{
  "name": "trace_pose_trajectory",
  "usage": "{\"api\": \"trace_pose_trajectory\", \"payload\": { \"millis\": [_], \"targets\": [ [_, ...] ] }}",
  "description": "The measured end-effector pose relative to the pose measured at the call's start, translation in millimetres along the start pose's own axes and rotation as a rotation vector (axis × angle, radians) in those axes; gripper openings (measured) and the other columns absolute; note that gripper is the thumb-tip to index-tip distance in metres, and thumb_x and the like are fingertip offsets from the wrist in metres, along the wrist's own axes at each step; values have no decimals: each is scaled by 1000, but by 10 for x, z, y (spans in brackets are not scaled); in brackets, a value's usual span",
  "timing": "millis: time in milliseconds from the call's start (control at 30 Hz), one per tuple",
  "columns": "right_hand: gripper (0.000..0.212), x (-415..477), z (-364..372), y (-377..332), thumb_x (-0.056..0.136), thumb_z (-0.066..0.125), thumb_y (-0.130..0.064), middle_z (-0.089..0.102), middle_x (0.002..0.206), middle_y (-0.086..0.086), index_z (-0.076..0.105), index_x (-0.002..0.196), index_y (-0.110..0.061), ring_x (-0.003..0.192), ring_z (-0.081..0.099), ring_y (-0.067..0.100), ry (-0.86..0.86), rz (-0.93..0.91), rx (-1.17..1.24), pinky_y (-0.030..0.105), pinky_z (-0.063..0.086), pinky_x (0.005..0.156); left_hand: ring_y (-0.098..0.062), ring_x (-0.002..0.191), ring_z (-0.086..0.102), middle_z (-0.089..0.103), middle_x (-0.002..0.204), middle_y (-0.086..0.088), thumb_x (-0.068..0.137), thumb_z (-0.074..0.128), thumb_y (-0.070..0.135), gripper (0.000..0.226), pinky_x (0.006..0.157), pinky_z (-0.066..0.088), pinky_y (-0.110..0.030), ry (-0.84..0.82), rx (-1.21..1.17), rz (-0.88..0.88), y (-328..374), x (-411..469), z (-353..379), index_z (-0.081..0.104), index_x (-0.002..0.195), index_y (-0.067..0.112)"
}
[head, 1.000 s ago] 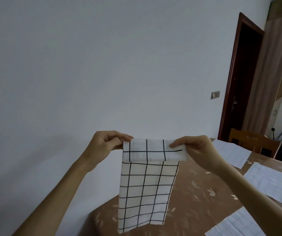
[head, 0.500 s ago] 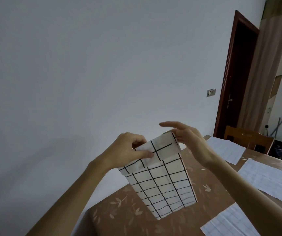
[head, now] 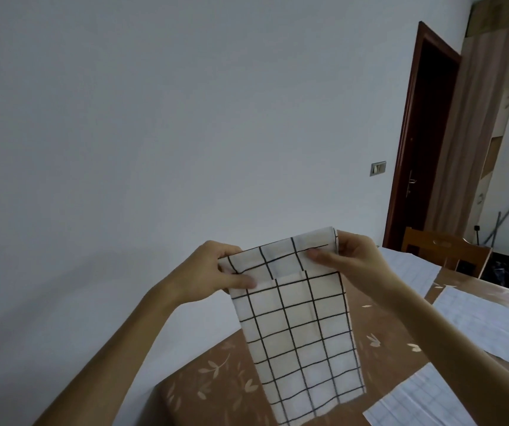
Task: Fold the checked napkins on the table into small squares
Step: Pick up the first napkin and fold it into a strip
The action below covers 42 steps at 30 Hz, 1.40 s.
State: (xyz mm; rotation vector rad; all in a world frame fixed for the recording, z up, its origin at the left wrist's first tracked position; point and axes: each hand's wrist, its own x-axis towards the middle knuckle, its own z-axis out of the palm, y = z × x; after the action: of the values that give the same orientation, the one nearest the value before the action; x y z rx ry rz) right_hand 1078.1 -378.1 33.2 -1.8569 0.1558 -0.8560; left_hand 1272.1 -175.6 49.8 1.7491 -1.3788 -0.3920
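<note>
I hold a white napkin with black checks (head: 302, 336) up in the air above the table's near left corner. It hangs as a long folded strip, its top edge turned over into a narrow flap. My left hand (head: 216, 272) pinches the top left corner. My right hand (head: 351, 256) pinches the top right corner, thumb on the flap. The lower end of the strip hangs free over the brown leaf-patterned tablecloth (head: 216, 385).
Three more pale checked napkins lie flat on the table: one at the far right (head: 410, 269), one on the right (head: 487, 321), one at the near right (head: 425, 401). A wooden chair (head: 444, 247) stands behind the table, a dark door (head: 425, 142) beyond it.
The napkin swung from hanging square to tilted and back to hanging. My right hand, open half a second ago, has closed on the top right corner again; both hands shifted right.
</note>
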Motion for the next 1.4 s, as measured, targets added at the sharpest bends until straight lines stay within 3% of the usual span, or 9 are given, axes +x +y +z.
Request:
{"api": "trace_pose_trajectory", "payload": {
  "millis": [167, 367, 567, 667, 733, 900, 1067, 1233, 1400],
  "targets": [
    [20, -20, -45, -13, 84, 73, -25, 76, 93, 3, 74, 101, -14, 86, 70, 14, -120, 39, -86, 23, 52, 76, -20, 91, 76, 80, 96, -1, 82, 78, 5, 25, 77, 61, -29, 138, -227, 8, -48, -2, -1, 76, 106, 12],
    [19, -24, -11, 15, 83, 76, -23, 75, 98, 5, 77, 102, -22, 87, 68, 11, -158, 23, -116, 25, 53, 75, -15, 94, 75, 79, 98, -3, 85, 75, 5, 18, 80, 55, -16, 256, -282, 87, -79, -6, 5, 75, 102, 11],
    [39, -3, -2, 97, 79, 79, -46, 63, 80, 22, 74, 91, -8, 77, 56, 22, -170, -6, -123, 41, 45, 73, -15, 91, 75, 79, 98, -1, 85, 74, 1, 21, 78, 57, -19, 300, -341, 105, -81, -33, -13, 75, 103, 13],
    [11, -10, -18, 62, 88, 72, -16, 74, 80, 9, 80, 86, -22, 81, 66, 11, -128, -42, -80, 27, 51, 77, -19, 91, 76, 79, 100, -3, 83, 76, 4, 26, 74, 59, -23, 251, -332, 60, -105, -55, -55, 74, 107, 14],
    [32, -29, -36, 25, 89, 67, -1, 79, 88, -3, 80, 89, -29, 88, 71, 6, -110, -31, -29, 18, 53, 80, -20, 90, 76, 79, 101, -2, 81, 77, 3, 30, 72, 60, -25, 233, -330, 48, -111, -72, -69, 73, 109, 14],
    [41, -84, -57, -33, 83, 71, -1, 75, 111, 6, 70, 121, -18, 103, 70, 18, -228, 39, 18, 28, 57, 90, -23, 89, 76, 79, 98, -4, 81, 79, 4, 27, 78, 62, -31, 288, -307, 78, -100, -87, -52, 75, 105, 15],
    [26, -91, -17, -26, 83, 69, -15, 77, 106, 2, 78, 106, -25, 100, 70, 14, -80, -55, 24, 26, 55, 89, -24, 88, 76, 79, 100, -5, 81, 77, 2, 28, 72, 60, -27, 251, -326, 88, -67, -102, -46, 74, 107, 12],
    [47, -93, -104, -45, 87, 56, 20, 77, 94, 0, 80, 86, -20, 91, 71, 12, -92, -55, 44, 21, 56, 78, -19, 91, 75, 78, 99, -3, 88, 65, -10, 22, 76, 58, -23, 220, -286, 131, -118, -145, -102, 76, 101, 5],
    [57, -125, -90, -71, 87, 40, 25, 77, 86, 1, 78, 74, -15, 84, 72, 9, -83, 21, 36, 16, 53, 71, -18, 109, 70, 77, 109, -6, 99, 40, -9, 38, 83, 57, -23, 216, -367, 90, -128, -188, -98, 76, 98, 2]
  ]
}}
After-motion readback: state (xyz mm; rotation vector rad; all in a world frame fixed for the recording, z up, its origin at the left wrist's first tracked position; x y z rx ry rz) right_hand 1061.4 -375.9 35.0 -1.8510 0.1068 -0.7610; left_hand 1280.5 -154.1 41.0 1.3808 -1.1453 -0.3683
